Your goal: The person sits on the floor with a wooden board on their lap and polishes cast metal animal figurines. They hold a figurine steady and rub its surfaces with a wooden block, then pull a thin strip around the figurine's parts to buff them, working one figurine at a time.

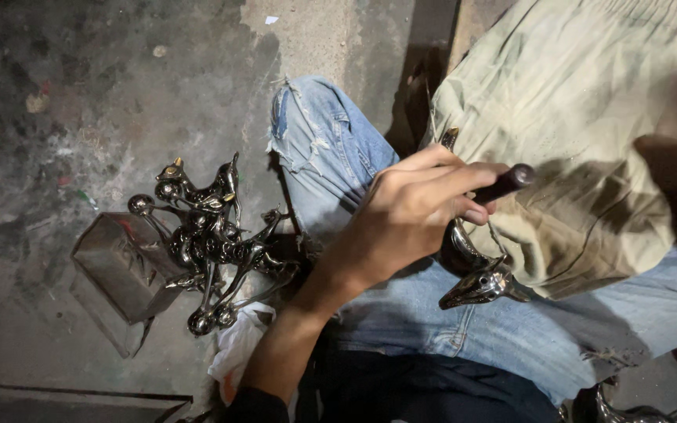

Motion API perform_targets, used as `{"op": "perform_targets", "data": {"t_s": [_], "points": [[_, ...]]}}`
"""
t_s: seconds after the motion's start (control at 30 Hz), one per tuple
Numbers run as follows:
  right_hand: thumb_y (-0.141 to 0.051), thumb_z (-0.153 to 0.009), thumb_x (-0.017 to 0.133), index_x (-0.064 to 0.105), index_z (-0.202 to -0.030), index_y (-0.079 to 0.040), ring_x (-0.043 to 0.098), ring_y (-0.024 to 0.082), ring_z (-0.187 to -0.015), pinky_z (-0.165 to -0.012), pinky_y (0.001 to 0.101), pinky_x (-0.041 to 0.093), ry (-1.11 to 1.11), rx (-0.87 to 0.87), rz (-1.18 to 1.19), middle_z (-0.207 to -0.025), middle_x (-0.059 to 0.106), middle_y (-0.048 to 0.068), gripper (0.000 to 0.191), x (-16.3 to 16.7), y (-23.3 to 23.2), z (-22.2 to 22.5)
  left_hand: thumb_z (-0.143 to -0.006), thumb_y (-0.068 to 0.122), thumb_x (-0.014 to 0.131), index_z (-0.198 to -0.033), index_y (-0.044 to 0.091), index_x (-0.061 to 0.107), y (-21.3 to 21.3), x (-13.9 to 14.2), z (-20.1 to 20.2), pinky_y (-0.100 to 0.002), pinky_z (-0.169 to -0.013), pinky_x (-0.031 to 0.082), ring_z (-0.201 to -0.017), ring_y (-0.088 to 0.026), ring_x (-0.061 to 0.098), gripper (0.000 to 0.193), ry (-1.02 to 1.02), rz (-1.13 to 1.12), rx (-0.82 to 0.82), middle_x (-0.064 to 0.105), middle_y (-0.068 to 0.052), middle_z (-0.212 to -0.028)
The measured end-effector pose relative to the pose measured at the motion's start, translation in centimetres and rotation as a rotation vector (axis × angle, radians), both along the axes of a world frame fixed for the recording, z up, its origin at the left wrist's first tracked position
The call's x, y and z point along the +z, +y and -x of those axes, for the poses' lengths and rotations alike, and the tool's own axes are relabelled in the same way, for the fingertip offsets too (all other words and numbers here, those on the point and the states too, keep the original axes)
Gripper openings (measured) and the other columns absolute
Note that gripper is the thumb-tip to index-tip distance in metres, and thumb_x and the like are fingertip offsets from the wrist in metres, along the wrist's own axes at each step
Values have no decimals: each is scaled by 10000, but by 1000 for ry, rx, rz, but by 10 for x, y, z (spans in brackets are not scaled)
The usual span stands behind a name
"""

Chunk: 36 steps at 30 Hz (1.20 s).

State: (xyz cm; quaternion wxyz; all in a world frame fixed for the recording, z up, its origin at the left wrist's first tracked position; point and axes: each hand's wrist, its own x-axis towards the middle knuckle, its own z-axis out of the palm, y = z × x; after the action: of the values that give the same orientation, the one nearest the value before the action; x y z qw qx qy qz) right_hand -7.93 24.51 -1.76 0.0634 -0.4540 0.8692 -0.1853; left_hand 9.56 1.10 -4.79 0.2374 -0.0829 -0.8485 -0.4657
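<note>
Closest to the lens, a bare forearm rises from the bottom edge and ends in the left hand (409, 215), its fingers curled tight around a dark tool handle (507, 182). That handle sticks out of the fist to the right and slightly upward, so its long axis runs roughly along the knuckles. Just below the fist, partly hidden by it, lies a shiny metal figurine (479, 283), curved, its long axis dropping down and rightward from the grip, with the beaked head pointing down-left. It rests on the lap against a pale green cloth (581, 133) draped over blue jeans (338, 149). The right hand is out of sight; only the left is near the piece. Well off to the left of the grip, on the concrete floor (80, 94), more polished figurines (209, 239) sit heaped beside a small metal box (119, 270).
</note>
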Motion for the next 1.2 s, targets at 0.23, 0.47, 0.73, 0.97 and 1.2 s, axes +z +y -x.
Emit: {"op": "perform_targets", "data": {"t_s": [0.23, 0.47, 0.73, 0.97, 1.2], "points": [[-132, -953, 586, 528, -1509, -4, 702, 177, -719, -626, 278, 580, -82, 2, 76, -1047, 719, 153, 574, 13, -8, 1, -1034, 24, 690, -1211, 104, 728, 6, 0, -10, -230, -697, 640, -852, -125, 742, 198, 31, 176, 133, 772, -46, -985], [-134, -963, 578, 517, -1517, -20, 703, 180, -726, -630, 280, 583, -62, 23, 38, -1063, 714, 152, 569, 10, -9, 9, -978, 235, 728, -1176, 101, 704, -2, 10, -13, -262, -702, 624, -831, -124, 749, 240, -17, 37, 147, 778, -1, -969], [-137, -974, 568, 504, -1526, -39, 705, 183, -734, -636, 282, 585, -98, 6, 50, -1081, 709, 151, 565, 12, -11, 15, -1050, 145, 666, -1198, 8, 655, -1, 21, -14, -243, -802, 659, -892, -147, 787, 201, -31, -146, 76, 765, -60, -1011], [-139, -984, 560, 492, -1534, -56, 707, 186, -741, -641, 284, 588, -125, -6, 71, -1096, 704, 151, 561, 8, -14, 17, -1032, 147, 669, -1193, -27, 647, -7, 15, -10, -254, -784, 657, -886, -167, 784, 238, -14, -10, 59, 759, -88, -1086], [-142, -993, 551, 480, -1543, -72, 708, 189, -748, -646, 286, 590, -167, -34, 99, -1112, 699, 150, 558, 4, -5, 24, -1032, 131, 658, -1051, 56, 658, -8, 9, -6, -257, -780, 637, -867, -154, 771, 77, 53, 73, 40, 734, -78, -1118]]}}
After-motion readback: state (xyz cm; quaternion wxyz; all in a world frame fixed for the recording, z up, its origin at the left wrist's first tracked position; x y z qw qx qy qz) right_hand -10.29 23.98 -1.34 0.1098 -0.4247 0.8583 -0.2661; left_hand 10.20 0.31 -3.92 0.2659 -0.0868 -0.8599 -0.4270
